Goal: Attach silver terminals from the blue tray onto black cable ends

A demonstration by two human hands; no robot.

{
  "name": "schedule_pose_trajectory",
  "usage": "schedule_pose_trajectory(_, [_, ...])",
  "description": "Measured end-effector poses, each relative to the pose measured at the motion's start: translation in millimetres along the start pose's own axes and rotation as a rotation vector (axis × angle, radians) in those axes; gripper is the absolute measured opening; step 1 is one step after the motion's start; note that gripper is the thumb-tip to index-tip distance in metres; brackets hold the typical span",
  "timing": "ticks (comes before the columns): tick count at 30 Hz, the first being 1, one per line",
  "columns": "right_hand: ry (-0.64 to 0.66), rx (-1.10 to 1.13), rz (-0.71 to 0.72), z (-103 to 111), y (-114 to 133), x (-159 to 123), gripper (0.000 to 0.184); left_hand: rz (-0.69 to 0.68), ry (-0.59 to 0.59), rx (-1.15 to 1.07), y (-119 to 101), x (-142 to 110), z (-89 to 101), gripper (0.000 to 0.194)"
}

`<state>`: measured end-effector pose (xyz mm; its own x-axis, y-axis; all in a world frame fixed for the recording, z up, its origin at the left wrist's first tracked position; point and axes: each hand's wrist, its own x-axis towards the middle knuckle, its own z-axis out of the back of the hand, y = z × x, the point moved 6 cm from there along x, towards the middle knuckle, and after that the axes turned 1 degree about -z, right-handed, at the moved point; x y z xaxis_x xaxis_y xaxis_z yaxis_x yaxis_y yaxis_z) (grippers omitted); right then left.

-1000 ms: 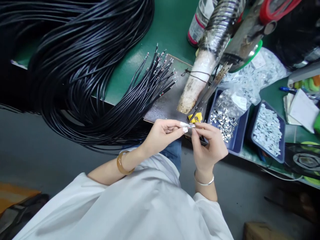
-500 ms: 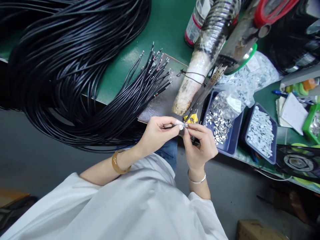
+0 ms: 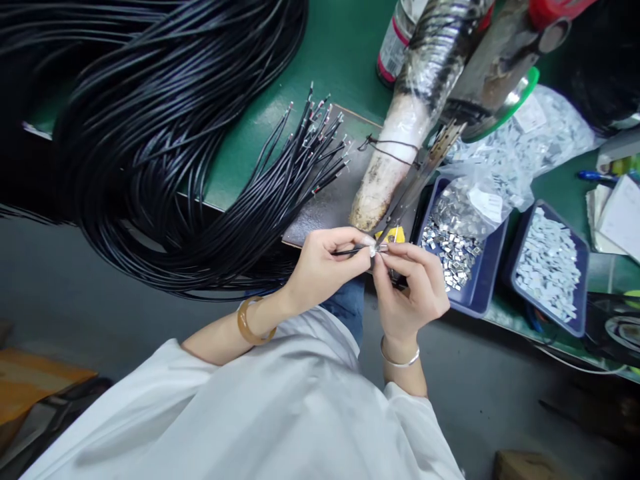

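Observation:
My left hand point(image 3: 334, 263) pinches a thin black cable point(image 3: 345, 253) close to its end, thumb against forefinger, with white wraps on the fingertips. Opposite it, my right hand point(image 3: 411, 283) is closed in a pinch on a small metal connector point(image 3: 383, 248), which meets the cable end. Fingers hide most of that joint. A dark slender tool point(image 3: 400, 208), much like a soldering iron, slants down so that its tip reaches the spot between both hands. Just behind the fingertips lies a yellow pad point(image 3: 391, 235).
Many black cables point(image 3: 200, 193) spread over the green table point(image 3: 345, 47) at left. A foil-wrapped duct point(image 3: 387, 153) hangs over a dark plate point(image 3: 325, 213). On the right are a blue tray point(image 3: 470, 303) of metal shells, a tray point(image 3: 583, 323) of pale pieces, and plastic bags point(image 3: 545, 143).
The camera view has shifted slightly. My hands have brought the cable end and connector to the tool's tip, and more of the black cable shows in my left hand.

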<state>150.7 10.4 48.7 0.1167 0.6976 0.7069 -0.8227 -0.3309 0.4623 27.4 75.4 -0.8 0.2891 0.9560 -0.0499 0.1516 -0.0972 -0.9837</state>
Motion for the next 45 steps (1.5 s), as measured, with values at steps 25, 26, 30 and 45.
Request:
schedule_pose_trajectory(25, [0.147, -0.155, 0.05, 20.4, 8.2, -14.8, 0.024, 0.299, 0.383, -0.347, 6.2, -31.2, -0.5, 0.029])
schedule_pose_trajectory(26, [0.21, -0.201, 0.125, 16.1, 14.8, -14.4, 0.024, 0.276, 0.38, -0.348, 5.2, -31.2, -0.4, 0.029])
schedule_pose_trajectory(30, [0.276, -0.255, 0.222, 4.4, 24.9, -11.2, 0.014, 0.126, 0.315, -0.289, 1.5, -30.3, -0.2, 0.026])
schedule_pose_trajectory(45, [-0.068, 0.36, -0.435, 19.9, -12.4, -9.7, 0.009, -0.405, -0.003, 0.218, -16.6, -27.7, 6.8, 0.014])
